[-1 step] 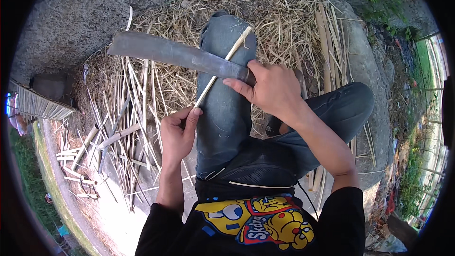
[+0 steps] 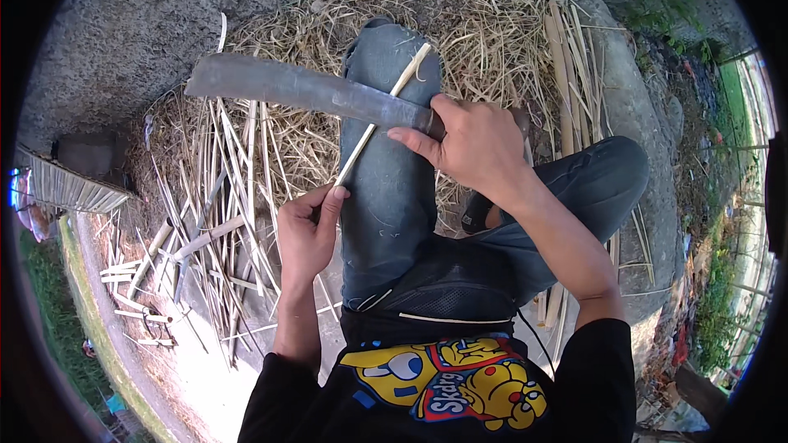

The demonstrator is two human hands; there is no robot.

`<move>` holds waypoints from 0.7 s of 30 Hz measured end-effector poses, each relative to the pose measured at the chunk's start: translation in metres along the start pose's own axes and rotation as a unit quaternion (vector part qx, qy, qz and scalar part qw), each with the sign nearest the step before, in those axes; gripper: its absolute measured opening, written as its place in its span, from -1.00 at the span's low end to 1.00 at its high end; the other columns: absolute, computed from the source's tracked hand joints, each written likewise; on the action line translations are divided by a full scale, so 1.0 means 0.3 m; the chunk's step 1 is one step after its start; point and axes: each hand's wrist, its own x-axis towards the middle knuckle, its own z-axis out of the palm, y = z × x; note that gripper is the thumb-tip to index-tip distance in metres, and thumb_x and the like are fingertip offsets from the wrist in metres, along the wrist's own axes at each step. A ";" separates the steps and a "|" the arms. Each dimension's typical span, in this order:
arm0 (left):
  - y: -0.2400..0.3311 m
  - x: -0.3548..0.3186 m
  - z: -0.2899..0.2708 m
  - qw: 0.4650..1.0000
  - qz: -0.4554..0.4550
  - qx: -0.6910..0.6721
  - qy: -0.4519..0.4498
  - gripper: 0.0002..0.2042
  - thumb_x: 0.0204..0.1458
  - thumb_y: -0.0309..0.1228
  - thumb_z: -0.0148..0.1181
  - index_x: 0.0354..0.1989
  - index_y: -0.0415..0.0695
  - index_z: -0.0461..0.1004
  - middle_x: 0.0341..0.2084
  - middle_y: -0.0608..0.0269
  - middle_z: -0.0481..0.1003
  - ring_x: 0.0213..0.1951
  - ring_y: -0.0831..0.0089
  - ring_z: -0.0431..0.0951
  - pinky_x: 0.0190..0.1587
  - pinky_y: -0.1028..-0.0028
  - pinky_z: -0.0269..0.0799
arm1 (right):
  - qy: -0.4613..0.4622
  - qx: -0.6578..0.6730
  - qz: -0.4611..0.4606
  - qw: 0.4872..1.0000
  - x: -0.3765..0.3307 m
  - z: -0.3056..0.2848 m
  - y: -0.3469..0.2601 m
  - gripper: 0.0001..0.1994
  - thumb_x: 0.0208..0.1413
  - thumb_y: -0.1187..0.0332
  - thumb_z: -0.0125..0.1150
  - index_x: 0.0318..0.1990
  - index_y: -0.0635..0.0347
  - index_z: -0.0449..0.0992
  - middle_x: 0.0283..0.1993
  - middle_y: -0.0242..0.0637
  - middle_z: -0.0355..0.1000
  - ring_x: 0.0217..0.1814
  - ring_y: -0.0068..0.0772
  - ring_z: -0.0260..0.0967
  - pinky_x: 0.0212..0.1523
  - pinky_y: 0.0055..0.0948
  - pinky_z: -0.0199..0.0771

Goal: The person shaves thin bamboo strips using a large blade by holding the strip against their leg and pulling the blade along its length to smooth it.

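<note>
Over my raised knee [image 2: 384, 205] lies a thin pale strip of split bamboo or wood [image 2: 358, 151], slanting up to the right. My left hand [image 2: 309, 231] pinches its lower end between thumb and fingers. My right hand [image 2: 483, 149] is wrapped round the handle of a machete [image 2: 271, 84]. The wide, dull grey blade points left and crosses over the strip near the knee, hiding a short part of it. At the strip's upper end a thin curl of shaving [image 2: 422, 72] stands off the surface.
Many loose pale strips [image 2: 238, 164] and a few thicker split lengths [image 2: 209, 235] lie to my left. Dry shavings [image 2: 492, 57] cover the ground beyond my knee. Long slats [image 2: 566, 74] rest at the right on a stone slab [image 2: 628, 107]. A rough grey wall [image 2: 139, 25] borders the far side.
</note>
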 end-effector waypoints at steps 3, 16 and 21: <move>-0.012 -0.022 -0.014 1.000 0.009 -0.017 0.001 -0.72 0.27 -0.29 0.25 -0.28 -0.31 0.67 -0.69 0.48 0.38 -0.60 0.73 0.22 -0.56 0.55 0.07 | 0.042 0.048 0.105 0.992 0.102 -0.067 0.091 -0.25 0.22 -0.36 0.03 -0.55 0.29 0.51 -0.72 -0.06 0.38 -0.62 0.02 0.49 -0.56 -0.13 0.47; 0.002 -0.013 0.030 0.995 0.058 0.027 0.082 -0.77 0.21 -0.40 0.33 -0.12 -0.36 0.65 -0.68 0.47 0.36 -0.57 0.75 0.21 -0.56 0.59 0.09 | -0.071 0.027 0.037 0.996 -0.028 -0.051 -0.011 -0.21 0.16 -0.43 0.01 -0.50 0.31 0.53 -0.70 -0.03 0.41 -0.57 0.08 0.52 -0.52 -0.06 0.54; 0.011 -0.026 0.062 0.983 0.104 0.078 0.131 -0.76 0.18 -0.43 0.34 -0.12 -0.40 0.63 -0.69 0.17 0.45 -0.61 0.63 0.32 -0.54 0.51 0.19 | -0.021 0.017 0.026 0.999 0.000 0.005 0.001 -0.28 0.16 -0.37 0.09 -0.46 0.27 0.51 -0.71 -0.07 0.41 -0.58 0.05 0.52 -0.56 -0.11 0.52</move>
